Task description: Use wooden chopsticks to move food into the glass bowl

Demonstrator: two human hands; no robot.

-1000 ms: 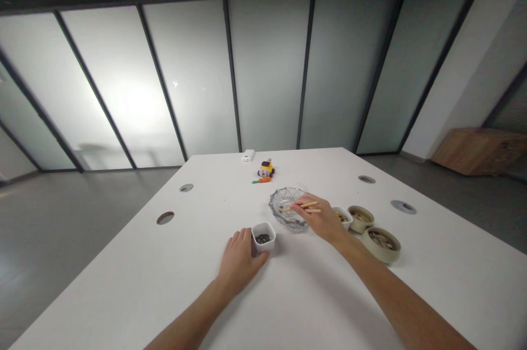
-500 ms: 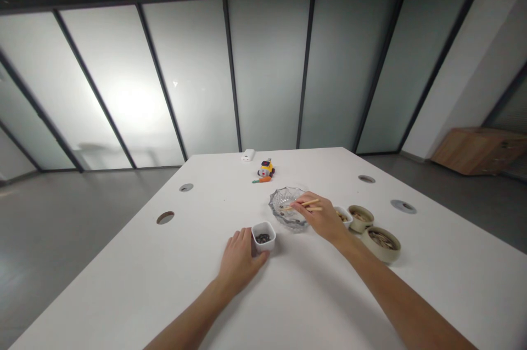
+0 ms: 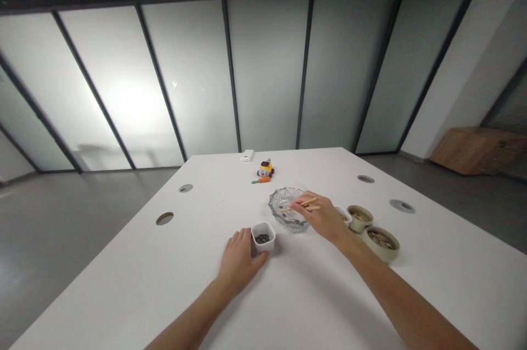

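Note:
My left hand (image 3: 237, 255) is curved around the near left side of a small white square bowl (image 3: 268, 246), steadying it on the table. Small dark seeds (image 3: 262, 238) lie in the bottom of this bowl. Wooden chopsticks (image 3: 309, 202) are gripped in my right hand (image 3: 319, 217). Their tips point down into a clear glass bowl (image 3: 276, 213) with a wavy rim, where a few small dark pieces show. Whether the tips pinch a piece, I cannot tell. My right hand hides part of the glass bowl and of a second white bowl (image 3: 348, 215) beyond it.
Two beige round bowls (image 3: 384, 254) with dry contents stand right of my right forearm. Farther back are a yellow toy car (image 3: 265, 168), an orange toy carrot (image 3: 263, 180) and a white box (image 3: 247, 156). Round holes (image 3: 165, 218) open in the white tabletop (image 3: 197, 284).
My right hand and the chopsticks have barely shifted over the glass bowl. My left hand stays at the white bowl.

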